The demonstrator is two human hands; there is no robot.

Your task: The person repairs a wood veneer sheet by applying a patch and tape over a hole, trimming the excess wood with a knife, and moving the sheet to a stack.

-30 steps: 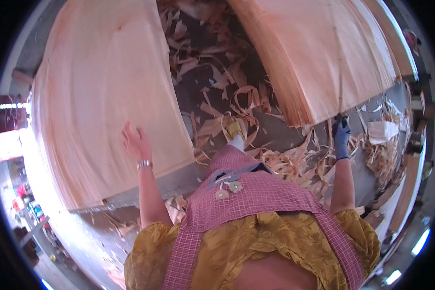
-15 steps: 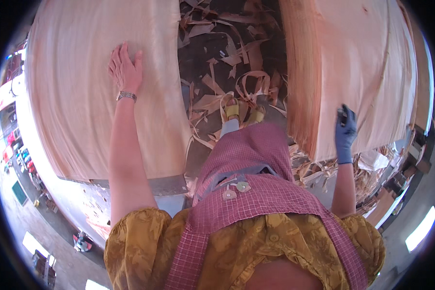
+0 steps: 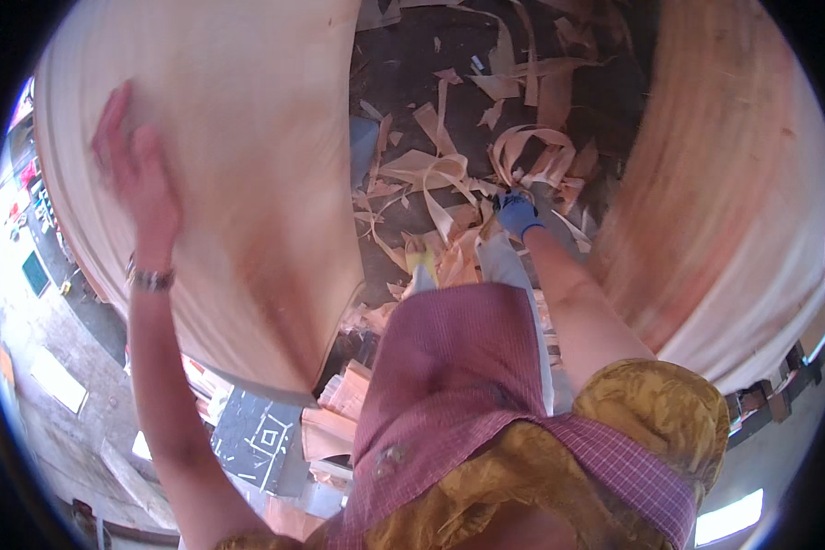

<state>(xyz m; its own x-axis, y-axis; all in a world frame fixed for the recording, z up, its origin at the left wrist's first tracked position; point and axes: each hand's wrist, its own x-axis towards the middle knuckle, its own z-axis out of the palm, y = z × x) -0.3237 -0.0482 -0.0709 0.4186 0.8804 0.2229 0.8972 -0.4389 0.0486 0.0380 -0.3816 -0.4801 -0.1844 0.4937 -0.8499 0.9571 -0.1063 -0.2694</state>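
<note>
My left hand [image 3: 137, 174] is bare, with a bracelet at the wrist. It lies flat with fingers spread on a large pale veneer sheet [image 3: 247, 137] on the left stack. My right hand [image 3: 520, 215], in a blue glove, reaches down among curled veneer strips [image 3: 522, 151] on the dark floor between the two stacks. It touches the scraps, but its grip is hidden. A second big veneer sheet [image 3: 733, 211] fills the right side, away from either hand.
Loose veneer offcuts [image 3: 431, 174] litter the dark gap between the stacks. My pink checked apron [image 3: 449, 367] and yellow sleeves hide the lower middle. Below the left stack lie small veneer pieces [image 3: 339, 412] and a dark panel [image 3: 257, 431].
My right hand left the edge of the right sheet and dropped to the scraps on the floor. My left hand stayed on the left sheet as my head turned and leaned closer.
</note>
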